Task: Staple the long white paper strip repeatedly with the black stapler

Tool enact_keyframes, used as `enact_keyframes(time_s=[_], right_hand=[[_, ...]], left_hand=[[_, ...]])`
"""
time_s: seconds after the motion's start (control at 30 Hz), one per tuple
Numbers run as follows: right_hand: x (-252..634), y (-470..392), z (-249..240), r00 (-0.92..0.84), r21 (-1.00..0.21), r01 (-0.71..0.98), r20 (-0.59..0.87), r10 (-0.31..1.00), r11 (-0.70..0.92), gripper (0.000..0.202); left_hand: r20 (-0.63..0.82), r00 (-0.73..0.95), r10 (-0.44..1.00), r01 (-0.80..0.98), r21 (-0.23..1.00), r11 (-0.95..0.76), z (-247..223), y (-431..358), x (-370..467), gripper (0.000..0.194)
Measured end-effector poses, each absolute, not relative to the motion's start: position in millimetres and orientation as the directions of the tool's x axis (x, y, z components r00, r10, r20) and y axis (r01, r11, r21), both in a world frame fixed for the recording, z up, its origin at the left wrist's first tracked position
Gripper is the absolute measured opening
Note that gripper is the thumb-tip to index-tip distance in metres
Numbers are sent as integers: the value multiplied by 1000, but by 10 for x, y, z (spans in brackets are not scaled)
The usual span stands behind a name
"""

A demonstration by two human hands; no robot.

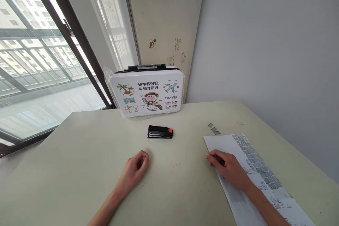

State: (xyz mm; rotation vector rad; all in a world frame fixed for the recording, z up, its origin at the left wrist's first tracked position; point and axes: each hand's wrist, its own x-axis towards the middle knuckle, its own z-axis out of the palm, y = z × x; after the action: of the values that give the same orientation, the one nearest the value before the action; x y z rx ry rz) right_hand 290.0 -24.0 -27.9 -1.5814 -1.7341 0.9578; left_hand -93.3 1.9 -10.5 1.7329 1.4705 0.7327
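Observation:
My left hand (137, 165) rests on the table with its fingers curled in a loose fist, and nothing shows inside it. Just beyond it lies a black stapler (160, 132) with an orange patch at its right end, not touched by either hand. On the right, my right hand (225, 166) lies over the left edge of a stack of printed paper (219, 143). Its fingers are curled in, with no object visible in them. Several short strips of staples (214, 129) lie on the table just past the far edge of the paper.
A white case (135, 93) with cartoon prints, partly in clear plastic wrap, stands at the back of the pale table (79, 155). Behind it is a worn cabinet (164, 14). A window (34, 49) is on the left, a plain wall (265, 42) on the right.

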Motion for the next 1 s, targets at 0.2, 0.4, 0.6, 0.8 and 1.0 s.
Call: enact_keyframes(time_s=[0.2,0.4,0.6,0.8,1.0], right_hand=[[2919,-234,-275,-121,-827,562,-72,990,8,41],[3178,-423,-173,-90,-793,609,-71,993,-1,41],[3996,-792,-478,143,-521,852,147,979,-46,52],[4229,-1117,-933,-17,-305,949,219,976,85,66],[3215,-1218,-936,-150,-274,935,270,951,225,71]], left_hand=[[-31,191,981,571,817,-86,-145,38,-950,32],[-32,188,982,572,816,-83,-112,22,-933,32],[-39,187,982,564,822,-75,-98,15,-922,31],[-26,197,980,565,820,-92,-130,19,-939,30],[43,211,977,626,761,-169,-85,-26,-886,32]])
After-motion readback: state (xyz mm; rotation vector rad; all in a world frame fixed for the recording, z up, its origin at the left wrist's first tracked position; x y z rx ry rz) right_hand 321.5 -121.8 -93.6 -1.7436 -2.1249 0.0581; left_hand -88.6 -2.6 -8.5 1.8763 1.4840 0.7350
